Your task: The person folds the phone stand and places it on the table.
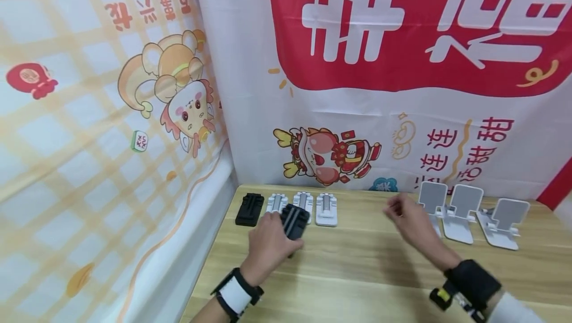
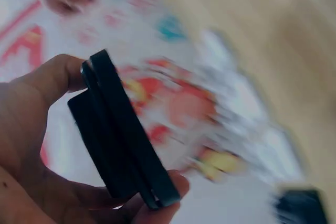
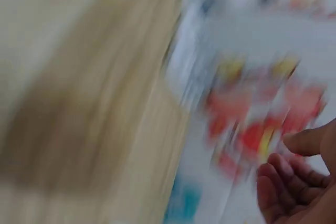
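From the head view, the left hand [image 1: 268, 241] gripped a folded black stand [image 1: 295, 221] just above the tabletop [image 1: 357, 273], near a row of folded stands [image 1: 304, 206]. The right hand [image 1: 408, 219] hovered empty, fingers loosely curled, beside three opened white stands [image 1: 464, 211].

The left wrist view showed thumb and fingers [image 2: 163, 203] clamping the black stand [image 2: 123, 140].

The right wrist view, blurred, showed relaxed curled fingers [image 3: 283, 182].

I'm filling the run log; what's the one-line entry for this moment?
left hand: grips black stand | right hand: holds nothing, above table | folded stands at back | open stands right
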`<state>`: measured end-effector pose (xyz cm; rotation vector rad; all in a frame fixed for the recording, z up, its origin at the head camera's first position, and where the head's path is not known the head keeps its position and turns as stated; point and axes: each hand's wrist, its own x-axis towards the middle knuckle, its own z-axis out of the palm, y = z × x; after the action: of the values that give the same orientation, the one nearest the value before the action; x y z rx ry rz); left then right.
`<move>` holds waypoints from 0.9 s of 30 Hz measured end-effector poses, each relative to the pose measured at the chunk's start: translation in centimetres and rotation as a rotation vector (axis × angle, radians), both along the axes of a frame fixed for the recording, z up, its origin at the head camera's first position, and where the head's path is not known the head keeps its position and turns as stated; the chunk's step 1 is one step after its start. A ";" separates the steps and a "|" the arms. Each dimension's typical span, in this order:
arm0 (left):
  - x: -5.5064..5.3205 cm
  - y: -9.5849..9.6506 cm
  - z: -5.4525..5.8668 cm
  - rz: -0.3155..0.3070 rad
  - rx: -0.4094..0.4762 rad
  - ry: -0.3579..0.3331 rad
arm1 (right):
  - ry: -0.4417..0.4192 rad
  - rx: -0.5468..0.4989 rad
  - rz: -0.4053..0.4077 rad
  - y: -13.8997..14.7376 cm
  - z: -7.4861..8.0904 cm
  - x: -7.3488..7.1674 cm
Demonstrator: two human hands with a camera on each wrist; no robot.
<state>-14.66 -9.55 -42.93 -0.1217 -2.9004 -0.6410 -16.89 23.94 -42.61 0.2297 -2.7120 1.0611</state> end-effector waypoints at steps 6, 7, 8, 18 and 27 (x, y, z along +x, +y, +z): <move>-2.3 -5.9 -4.3 0.183 -0.052 -0.011 | 0.357 0.517 -0.086 9.2 -1.2 -4.2; -2.5 -6.7 -4.9 0.207 -0.059 -0.022 | 0.371 0.565 -0.087 10.2 -1.3 -4.7; -2.6 -7.4 -5.5 0.227 -0.062 -0.032 | 0.368 0.592 -0.083 11.1 -1.3 -5.1; -2.9 -12.0 -8.2 0.313 -0.099 -0.202 | 0.201 0.616 -0.029 13.6 -1.7 -7.5; -2.8 -12.9 -9.2 0.310 -0.138 -0.274 | 0.187 0.565 -0.042 13.7 -2.2 -8.9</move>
<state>-17.43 -22.45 -52.11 0.4236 -3.1231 -0.4316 -25.83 37.66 -44.82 0.3389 -2.7585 0.2227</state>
